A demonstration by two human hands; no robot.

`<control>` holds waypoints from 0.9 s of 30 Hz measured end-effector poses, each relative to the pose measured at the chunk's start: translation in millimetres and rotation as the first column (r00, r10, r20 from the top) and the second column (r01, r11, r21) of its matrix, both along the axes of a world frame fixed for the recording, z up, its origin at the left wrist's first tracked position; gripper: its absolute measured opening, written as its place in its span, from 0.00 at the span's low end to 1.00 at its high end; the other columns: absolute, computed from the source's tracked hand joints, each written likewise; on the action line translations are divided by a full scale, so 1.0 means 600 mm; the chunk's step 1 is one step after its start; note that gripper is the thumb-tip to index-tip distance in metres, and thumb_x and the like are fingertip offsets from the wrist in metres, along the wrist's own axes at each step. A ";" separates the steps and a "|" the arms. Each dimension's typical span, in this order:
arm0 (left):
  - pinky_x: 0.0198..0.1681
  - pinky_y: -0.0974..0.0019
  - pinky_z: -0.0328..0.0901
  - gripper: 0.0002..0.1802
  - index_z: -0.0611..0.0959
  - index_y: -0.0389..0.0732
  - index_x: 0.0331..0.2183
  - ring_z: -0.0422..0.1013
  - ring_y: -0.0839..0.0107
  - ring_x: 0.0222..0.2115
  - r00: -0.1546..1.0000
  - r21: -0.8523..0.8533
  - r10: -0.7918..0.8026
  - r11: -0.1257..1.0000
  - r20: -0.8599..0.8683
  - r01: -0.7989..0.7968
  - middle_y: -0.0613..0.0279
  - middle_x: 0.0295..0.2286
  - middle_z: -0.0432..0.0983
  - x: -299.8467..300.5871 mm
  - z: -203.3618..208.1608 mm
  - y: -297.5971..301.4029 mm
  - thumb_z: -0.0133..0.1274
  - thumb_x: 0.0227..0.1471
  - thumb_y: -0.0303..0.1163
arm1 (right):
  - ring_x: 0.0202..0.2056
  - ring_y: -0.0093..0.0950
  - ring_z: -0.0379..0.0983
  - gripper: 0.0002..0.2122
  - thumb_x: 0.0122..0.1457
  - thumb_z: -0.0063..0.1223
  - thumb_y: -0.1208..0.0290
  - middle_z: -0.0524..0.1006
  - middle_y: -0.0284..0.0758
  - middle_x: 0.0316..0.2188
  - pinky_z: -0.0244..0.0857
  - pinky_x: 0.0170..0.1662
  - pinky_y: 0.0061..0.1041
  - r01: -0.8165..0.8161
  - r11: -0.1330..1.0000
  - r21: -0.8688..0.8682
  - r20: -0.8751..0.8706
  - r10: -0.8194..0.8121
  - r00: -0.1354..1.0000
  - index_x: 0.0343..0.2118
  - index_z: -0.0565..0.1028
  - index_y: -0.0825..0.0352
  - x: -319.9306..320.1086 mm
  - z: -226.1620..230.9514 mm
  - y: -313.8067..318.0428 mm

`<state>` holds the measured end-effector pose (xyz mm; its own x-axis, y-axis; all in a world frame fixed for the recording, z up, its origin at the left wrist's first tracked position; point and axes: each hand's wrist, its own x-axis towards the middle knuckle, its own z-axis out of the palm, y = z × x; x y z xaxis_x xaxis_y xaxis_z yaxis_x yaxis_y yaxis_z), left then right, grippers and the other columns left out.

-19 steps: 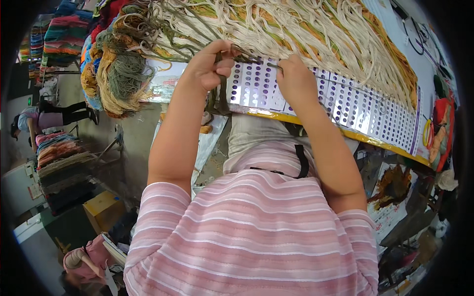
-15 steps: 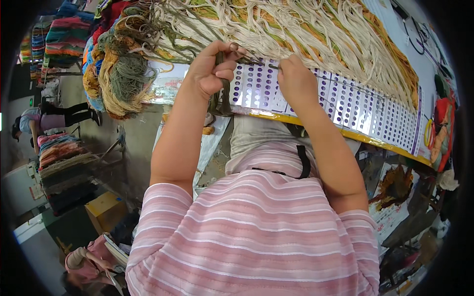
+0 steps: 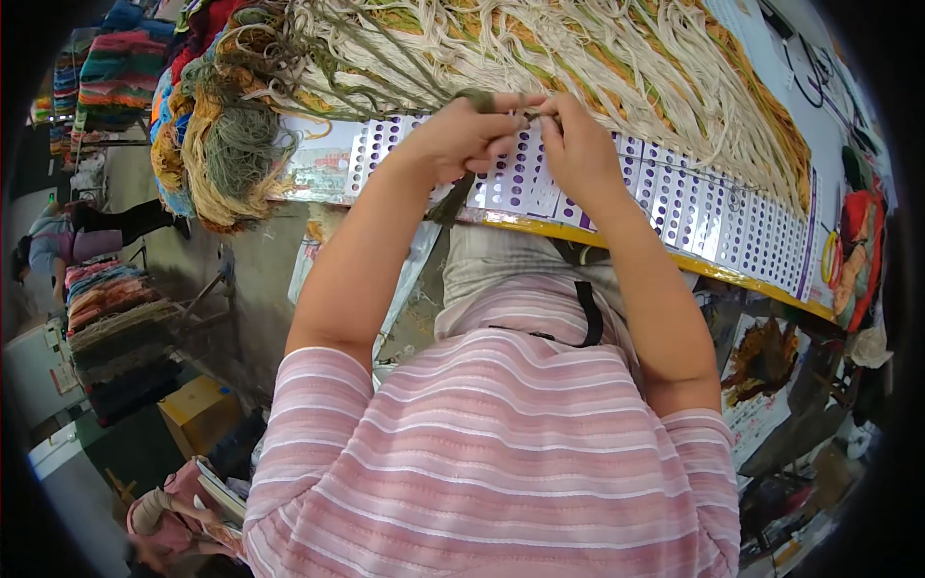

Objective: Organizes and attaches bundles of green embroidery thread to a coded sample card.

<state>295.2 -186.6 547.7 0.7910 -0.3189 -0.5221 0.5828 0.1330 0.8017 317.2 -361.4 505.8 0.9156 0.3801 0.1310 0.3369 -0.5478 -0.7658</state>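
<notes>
My left hand [image 3: 464, 141] is closed on olive-green yarn, with part of the strand looped over its fingers and a dark green tail [image 3: 449, 204] hanging below its palm. Close beside it, my right hand [image 3: 582, 149] pinches the same yarn, and the two sets of fingertips meet. Exactly how the strands cross between them is too small to tell. Both hands are over a white board [image 3: 674, 207] covered in rows of purple dots. Just beyond lie long cream, ochre and green yarn strands [image 3: 597, 58], spread across the table.
Bundles of grey-green and tan yarn [image 3: 241, 144] hang at the table's left end. A yellow strip [image 3: 665, 256] edges the board near my body. At right are scissors with yellow and red handles [image 3: 831, 258] and a red cloth [image 3: 862, 236]. Two people are off to the left, near yarn racks [image 3: 120, 72].
My left hand has moved right and turned, bringing its fingertips to those of my right hand. The right hand has barely shifted. The yarn now wraps over the left fingers.
</notes>
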 end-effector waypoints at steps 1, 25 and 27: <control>0.15 0.78 0.49 0.19 0.76 0.41 0.49 0.53 0.86 0.13 0.999 0.136 -0.015 0.991 0.052 0.007 0.74 0.15 0.63 0.005 -0.024 -0.004 0.50 0.54 0.30 | 0.35 0.43 0.72 0.06 0.58 0.46 0.71 0.76 0.43 0.32 0.65 0.37 0.40 -0.018 0.998 0.064 0.030 0.016 0.999 0.35 0.68 0.65 0.002 0.000 -0.001; 0.38 0.63 0.69 0.26 0.70 0.35 0.51 0.76 0.66 0.30 0.905 0.463 0.180 0.810 0.386 -0.359 0.54 0.31 0.74 0.033 0.109 0.093 0.50 0.56 0.42 | 0.30 0.27 0.71 0.10 0.53 0.53 0.74 0.73 0.35 0.29 0.66 0.35 0.25 0.059 0.958 0.281 -0.154 -0.016 0.988 0.39 0.74 0.67 -0.022 0.012 -0.007; 0.47 0.67 0.62 0.27 0.68 0.39 0.55 0.68 0.70 0.47 0.943 -0.132 0.253 0.965 0.215 -0.228 0.57 0.45 0.72 -0.018 0.115 0.016 0.47 0.55 0.38 | 0.26 0.14 0.67 0.08 0.56 0.55 0.73 0.74 0.29 0.26 0.63 0.31 0.15 0.114 0.790 0.602 -0.291 0.084 0.953 0.37 0.76 0.70 -0.049 0.070 0.004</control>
<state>284.5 -177.0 616.6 0.9446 -0.1471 -0.2935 0.3268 0.3362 0.8833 287.8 -358.9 548.0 0.9528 0.2978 0.0597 0.0437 0.0601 -0.9972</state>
